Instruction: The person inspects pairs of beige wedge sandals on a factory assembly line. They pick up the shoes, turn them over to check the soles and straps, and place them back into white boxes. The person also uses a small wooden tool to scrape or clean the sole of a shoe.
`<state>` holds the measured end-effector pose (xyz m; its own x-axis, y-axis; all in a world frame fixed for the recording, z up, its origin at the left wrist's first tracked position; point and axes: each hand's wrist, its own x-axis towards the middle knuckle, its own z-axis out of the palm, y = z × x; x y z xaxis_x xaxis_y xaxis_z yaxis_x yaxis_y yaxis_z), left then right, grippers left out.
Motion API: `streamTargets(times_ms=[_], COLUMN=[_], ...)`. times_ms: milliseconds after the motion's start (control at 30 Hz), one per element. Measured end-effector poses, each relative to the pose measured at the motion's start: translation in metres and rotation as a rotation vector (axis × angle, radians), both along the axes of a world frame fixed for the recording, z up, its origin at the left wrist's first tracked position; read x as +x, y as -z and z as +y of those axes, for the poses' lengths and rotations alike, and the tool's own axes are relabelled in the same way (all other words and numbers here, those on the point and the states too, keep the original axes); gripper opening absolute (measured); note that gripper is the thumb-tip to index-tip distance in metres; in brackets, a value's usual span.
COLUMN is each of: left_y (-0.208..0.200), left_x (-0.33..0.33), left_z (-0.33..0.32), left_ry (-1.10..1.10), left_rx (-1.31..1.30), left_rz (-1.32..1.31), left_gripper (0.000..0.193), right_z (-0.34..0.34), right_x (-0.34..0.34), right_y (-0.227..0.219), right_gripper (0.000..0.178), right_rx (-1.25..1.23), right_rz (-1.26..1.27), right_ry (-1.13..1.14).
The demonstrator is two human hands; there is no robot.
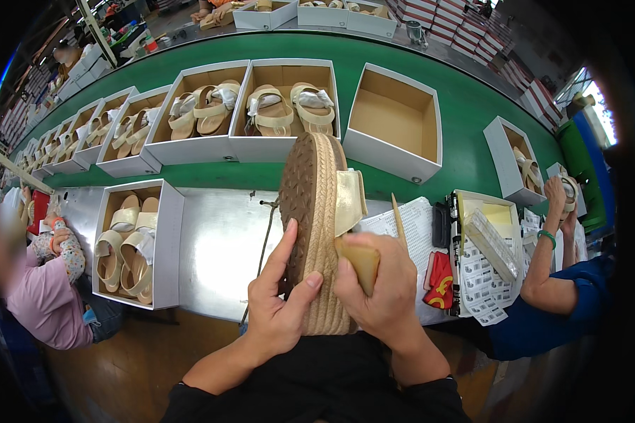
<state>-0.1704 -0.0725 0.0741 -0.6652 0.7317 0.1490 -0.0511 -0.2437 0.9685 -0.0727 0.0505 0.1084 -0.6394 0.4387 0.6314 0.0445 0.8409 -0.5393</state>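
My left hand (pixel 279 296) is closed around the heel half of a sandal (pixel 322 197), held upright in front of me. Its brown studded sole faces left, and a woven rope edge runs along its side. A pale gold strap juts out on the right. In my right hand (pixel 384 289) is a tan, rubbery-looking block (pixel 360 262), pressed close to the rope edge below the strap. A thin pointed stick (pixel 399 220) rises behind my right knuckles; whether the fingers also hold it I cannot tell.
Boxes of sandals (pixel 286 144) line the green surface (pixel 261 49), with an open empty box (pixel 393 116) among them. Another sandal box (pixel 166 243) sits on the metal table (pixel 212 247). Label sheets (pixel 483 292) and a red packet (pixel 439 280) lie right. Co-workers are on both sides.
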Motion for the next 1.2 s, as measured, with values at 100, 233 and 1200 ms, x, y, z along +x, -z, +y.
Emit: streamTargets(times_ms=[100, 233, 1200], left_y=[0.002, 0.006, 0.018], left_x=[-0.005, -0.001, -0.020], left_z=[-0.004, -0.003, -0.021], left_ry=[-0.001, 0.002, 0.023], left_rx=[-0.025, -0.023, -0.012], left_rz=[0.002, 0.065, -0.231], left_gripper=[0.067, 0.066, 0.069], right_z=[0.001, 0.000, 0.061], right_x=[0.007, 0.003, 0.055], right_y=[-0.001, -0.004, 0.095], right_gripper=[0.027, 0.026, 0.043], right_rx=[-0.024, -0.035, -0.643], right_rz=[-0.054, -0.095, -0.400], right_ry=[-0.064, -0.009, 0.457])
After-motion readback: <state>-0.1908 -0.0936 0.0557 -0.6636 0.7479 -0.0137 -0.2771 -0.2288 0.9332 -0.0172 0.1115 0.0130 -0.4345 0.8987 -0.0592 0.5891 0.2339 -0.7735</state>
